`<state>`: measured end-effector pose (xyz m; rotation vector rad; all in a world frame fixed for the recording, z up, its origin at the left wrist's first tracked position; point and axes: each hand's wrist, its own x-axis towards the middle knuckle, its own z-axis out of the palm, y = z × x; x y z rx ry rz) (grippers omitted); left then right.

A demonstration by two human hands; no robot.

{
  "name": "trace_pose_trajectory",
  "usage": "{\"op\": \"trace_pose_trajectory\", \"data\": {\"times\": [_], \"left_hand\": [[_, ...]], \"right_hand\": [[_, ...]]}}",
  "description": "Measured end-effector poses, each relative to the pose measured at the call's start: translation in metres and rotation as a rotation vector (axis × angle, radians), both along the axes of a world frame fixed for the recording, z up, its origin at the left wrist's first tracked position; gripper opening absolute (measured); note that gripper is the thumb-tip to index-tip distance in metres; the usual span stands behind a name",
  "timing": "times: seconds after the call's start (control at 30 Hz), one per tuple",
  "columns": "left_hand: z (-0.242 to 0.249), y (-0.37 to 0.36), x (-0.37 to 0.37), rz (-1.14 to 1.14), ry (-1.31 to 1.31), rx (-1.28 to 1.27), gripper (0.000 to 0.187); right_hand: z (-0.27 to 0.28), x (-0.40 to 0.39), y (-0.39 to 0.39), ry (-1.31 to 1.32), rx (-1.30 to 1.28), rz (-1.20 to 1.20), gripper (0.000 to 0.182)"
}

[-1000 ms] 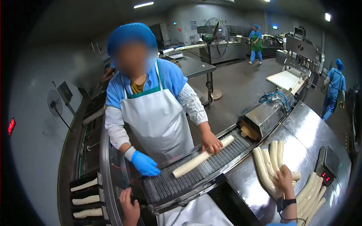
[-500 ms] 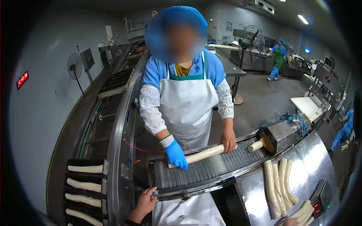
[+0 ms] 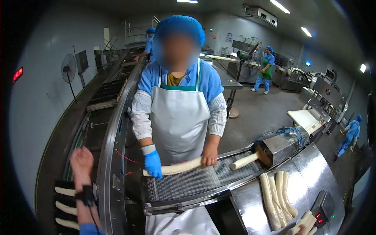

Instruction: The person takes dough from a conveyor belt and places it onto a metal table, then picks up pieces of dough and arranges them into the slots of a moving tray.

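**Far Apart, Both Sides at Once**

Holds the bare left hand (image 3: 81, 160) up near long, pale, dough-like strips (image 3: 65, 208) in black trays (image 3: 64, 199). Shows nothing in it; can't tell how tightly curled. With the bare right hand (image 3: 302, 230), far from that, touches long, cream, dough-like rolls (image 3: 307, 220) at the bottom edge, near a dark, boxy scale (image 3: 325, 204) with red numbers. Can't tell if clamped on them: mostly cut off there. Could bend or tear a roll by squeezing hard or lifting by one end. Could push one off the shiny steel table (image 3: 301, 168) by bumping it. Could snag the black corded wristband (image 3: 87, 196) on the silver metal rail (image 3: 107, 156) by pulling back fast.
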<state>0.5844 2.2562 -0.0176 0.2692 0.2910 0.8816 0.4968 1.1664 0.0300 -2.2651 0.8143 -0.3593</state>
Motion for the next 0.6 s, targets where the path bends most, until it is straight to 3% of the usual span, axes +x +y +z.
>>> {"op": "trace_pose_trajectory", "data": {"times": [0.03, 0.07, 0.1, 0.17, 0.3, 0.4, 0.5, 0.57, 0.6], "left_hand": [[-0.003, 0.061, -0.002, -0.051, -0.080, 0.186, 0.011], [0.037, 0.061, 0.010, 0.085, -0.064, 0.059, 0.019], [0.089, 0.050, 0.017, 0.222, -0.047, -0.065, 0.028], [0.158, 0.008, 0.023, 0.161, -0.170, -0.062, 0.044], [0.205, -0.065, 0.013, 0.069, -0.230, 0.105, 0.051], [0.182, -0.101, -0.005, 0.030, -0.169, 0.062, 0.053], [0.087, -0.098, -0.053, 0.001, 0.132, -0.026, 0.059], [0.041, -0.097, -0.090, 0.049, 0.250, -0.116, 0.058], [0.033, -0.105, -0.106, 0.113, 0.318, -0.148, 0.055]], "right_hand": [[0.015, 0.009, -0.008, -0.032, 0.003, 0.026, 0.058], [0.028, 0.015, -0.025, -0.043, 0.004, 0.057, 0.057], [0.043, 0.024, -0.035, -0.054, 0.030, 0.107, 0.057], [0.056, 0.045, -0.045, -0.062, 0.043, 0.155, 0.056], [0.058, 0.086, -0.066, -0.011, 0.048, 0.257, 0.054], [0.034, 0.119, -0.081, 0.032, 0.044, 0.328, 0.054], [-0.007, 0.134, -0.108, 0.070, 0.060, 0.403, 0.053], [-0.063, 0.135, -0.117, 0.123, 0.069, 0.032, 0.058], [-0.067, 0.141, -0.118, 0.124, 0.070, 0.030, 0.058]]}}
